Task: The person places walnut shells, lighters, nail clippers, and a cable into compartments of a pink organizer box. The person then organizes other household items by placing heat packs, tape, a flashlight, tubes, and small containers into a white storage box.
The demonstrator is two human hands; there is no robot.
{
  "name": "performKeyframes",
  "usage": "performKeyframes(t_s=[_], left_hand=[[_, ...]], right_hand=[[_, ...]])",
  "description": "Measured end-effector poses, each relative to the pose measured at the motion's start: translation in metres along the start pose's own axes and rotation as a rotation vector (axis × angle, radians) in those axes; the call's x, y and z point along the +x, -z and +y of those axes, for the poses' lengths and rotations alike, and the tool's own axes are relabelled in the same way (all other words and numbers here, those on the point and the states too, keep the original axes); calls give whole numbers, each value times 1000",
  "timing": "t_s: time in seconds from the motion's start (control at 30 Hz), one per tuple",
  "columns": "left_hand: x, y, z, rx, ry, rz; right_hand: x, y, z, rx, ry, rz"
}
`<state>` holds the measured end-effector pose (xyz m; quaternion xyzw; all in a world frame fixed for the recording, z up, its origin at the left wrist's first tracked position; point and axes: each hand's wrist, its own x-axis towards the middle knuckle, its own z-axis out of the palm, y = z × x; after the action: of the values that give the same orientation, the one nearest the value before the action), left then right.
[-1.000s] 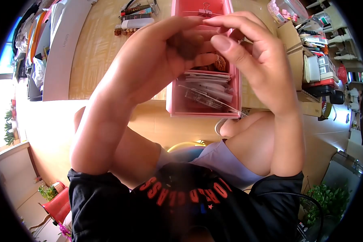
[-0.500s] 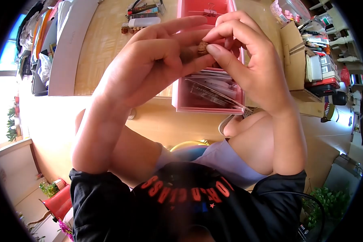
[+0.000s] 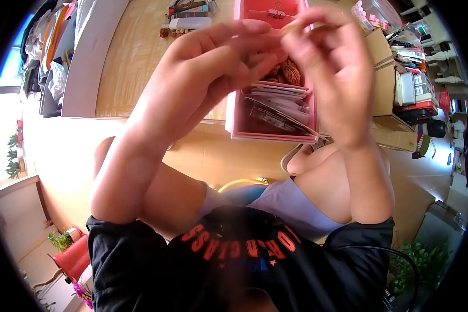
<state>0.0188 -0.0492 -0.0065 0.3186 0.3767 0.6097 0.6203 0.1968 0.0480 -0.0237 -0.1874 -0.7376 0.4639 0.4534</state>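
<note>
My left hand (image 3: 221,60) is raised over the pink divided box (image 3: 234,117), its fingers curled together; whatever lies inside them is hidden. To its right my right hand (image 3: 333,62) is blurred, with thumb and fingertips closed near the left fingertips. What they pinch is too small and smeared to tell. Brown, wrinkled pieces (image 3: 290,74) lie in a compartment below the hands. Flat packets (image 3: 278,92) and a clear sleeve (image 3: 270,117) fill the nearer compartment. A binder clip (image 3: 276,13) is in the far one.
Small brown beads (image 3: 176,33) lie beside a white tube (image 3: 190,23) on the wooden table (image 3: 125,67). A long white box (image 3: 91,67) stands at left. On the right are an open cardboard box (image 3: 382,67) full of items and a clear round tub (image 3: 377,15).
A small brown wrinkled piece between my fingertips half a second ago is no longer discernible. My right hand has moved slightly up and away from the left, uncovering more brown pieces in the box.
</note>
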Motion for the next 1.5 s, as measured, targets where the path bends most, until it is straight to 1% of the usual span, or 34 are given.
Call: performKeyframes(t_s=[0.03, 0.07, 0.1, 0.13, 0.23, 0.27, 0.37, 0.4, 0.47, 0.53, 0.6, 0.63, 0.7, 0.77, 0.8, 0.9, 1.0, 1.1, 1.2, 1.3, 1.33, 1.43, 1.47, 1.5], left_hand=[[-1, 1, 0, 30, -19, 31], [0, 4, 0, 61, -40, 62], [1, 6, 0, 93, -62, 91], [2, 8, -1, 19, -61, 142], [3, 17, 9, 52, 33, 141], [3, 5, 6, 77, 64, 343], [1, 30, -3, 88, 68, 143], [0, 29, -3, 130, 72, 118], [-3, 25, -1, 213, 77, 72], [-4, 7, 0, 76, 65, 68], [-6, -5, -3, -88, 85, 78], [-6, -4, -3, -104, 86, 56], [-6, 2, -6, -141, 89, 14], [-4, 18, -9, -196, 78, -150], [-4, 22, -9, -223, 71, -231], [-7, 12, -14, -166, 9, -49], [-7, 20, -14, -183, 10, -144], [-8, 22, -13, -195, 29, -137], [-7, 20, -11, -167, -8, -142], [-7, 12, -7, -227, 4, -41], [-12, -9, 7, -174, 84, 184], [-8, 33, -6, -335, 39, -131], [-9, 32, -6, -280, 30, -30], [-9, 29, -4, -284, 42, -18]], right_hand=[[5, 2, 2, -10, 20, 144], [10, 4, 10, -84, 134, 238], [9, 13, 8, -133, 98, 243], [9, 21, 5, -182, 61, 247], [10, 20, -3, -415, 3, -118], [7, 20, 0, -483, 50, -173], [1, 14, -5, -450, -124, -102], [2, 14, -9, -438, -178, -79], [2, 13, -10, -332, -112, -119], [1, 11, -15, -215, -63, -196], [-3, 4, -16, -31, -48, -194], [-5, 2, -16, 61, -42, -191], [-5, 8, -16, 11, -21, -262], [-2, 11, -15, -61, 47, -330], [-2, 8, -15, -4, 32, -323], [-4, 7, -17, -45, 59, -312], [-7, 6, -15, 55, 16, -285], [-6, 10, -14, 51, 27, -266], [-4, 10, -15, 88, 48, -230], [-2, 14, -15, 102, 44, -237], [-1, 15, -17, 104, 35, -244], [1, 19, -17, 145, 26, -257], [0, 19, -16, 193, 15, -245], [1, 20, -18, 246, -24, -267]])
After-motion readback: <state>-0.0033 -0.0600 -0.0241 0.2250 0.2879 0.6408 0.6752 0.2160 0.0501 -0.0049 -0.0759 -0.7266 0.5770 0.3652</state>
